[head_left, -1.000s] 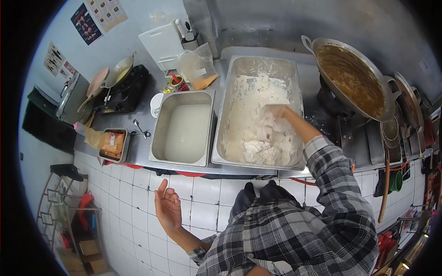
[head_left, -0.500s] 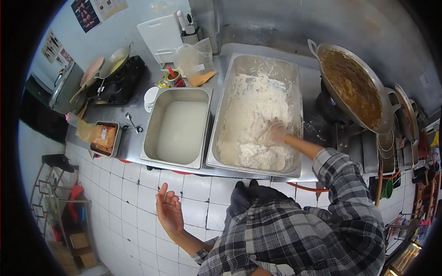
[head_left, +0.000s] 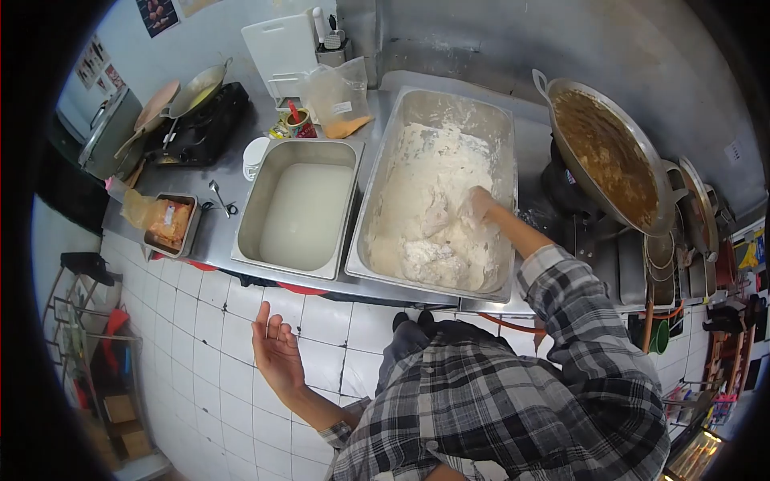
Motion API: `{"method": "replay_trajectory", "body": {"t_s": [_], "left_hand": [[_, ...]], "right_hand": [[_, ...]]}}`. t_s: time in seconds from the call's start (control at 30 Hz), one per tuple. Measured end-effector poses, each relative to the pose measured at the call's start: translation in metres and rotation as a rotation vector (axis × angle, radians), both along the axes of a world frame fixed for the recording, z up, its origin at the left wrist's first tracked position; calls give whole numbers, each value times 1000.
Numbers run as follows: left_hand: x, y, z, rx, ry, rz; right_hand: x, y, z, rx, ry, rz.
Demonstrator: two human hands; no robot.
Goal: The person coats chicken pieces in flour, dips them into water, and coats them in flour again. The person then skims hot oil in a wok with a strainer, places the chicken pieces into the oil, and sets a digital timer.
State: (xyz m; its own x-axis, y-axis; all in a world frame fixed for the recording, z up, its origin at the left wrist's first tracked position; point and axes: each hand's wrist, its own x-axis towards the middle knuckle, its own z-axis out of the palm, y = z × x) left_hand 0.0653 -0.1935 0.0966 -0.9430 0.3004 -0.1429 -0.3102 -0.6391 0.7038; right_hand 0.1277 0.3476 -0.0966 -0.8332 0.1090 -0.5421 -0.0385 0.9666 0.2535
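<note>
A deep metal pan holds white flour. Down in it, at the right side, is my right hand, coated with flour; its fingers are buried or blurred, so their grip is hidden. Flour-covered lumps, perhaps coated pieces of food, lie left of and nearer me than that hand. Away from the counter, over the floor, my left hand hangs palm up with loosely bent fingers and holds nothing. A second metal pan with cloudy whitish liquid stands left of the flour pan.
A large wok of brown oil sits on a burner at the right. A small tray of bagged orange-red food, a black stove, a red-handled can, a plastic bag and a white cutting board are leftward.
My right hand has shifted up and back slightly within the flour, away from the lumps, which show more now. The view has turned a little; my left hand stays raised beside me.
</note>
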Motion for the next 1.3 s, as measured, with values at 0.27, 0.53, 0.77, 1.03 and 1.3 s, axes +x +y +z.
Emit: {"method": "replay_trajectory", "body": {"t_s": [0.27, 0.53, 0.77, 1.03, 1.3], "left_hand": [[-8, 43, -3, -293, 40, -115], [-21, 74, -3, -419, 85, -90], [-33, 78, 9, -393, 134, -76], [-32, 107, -8, -549, 263, 44], [-14, 191, -68, -819, 659, 132]], "right_hand": [[-17, -15, 24, -246, 403, 206], [-16, -104, -24, -45, 1097, -217], [-29, -93, -18, 102, 838, -203], [-109, -15, 9, -322, 631, -137], [-78, -199, -61, 446, 620, 34]]}}
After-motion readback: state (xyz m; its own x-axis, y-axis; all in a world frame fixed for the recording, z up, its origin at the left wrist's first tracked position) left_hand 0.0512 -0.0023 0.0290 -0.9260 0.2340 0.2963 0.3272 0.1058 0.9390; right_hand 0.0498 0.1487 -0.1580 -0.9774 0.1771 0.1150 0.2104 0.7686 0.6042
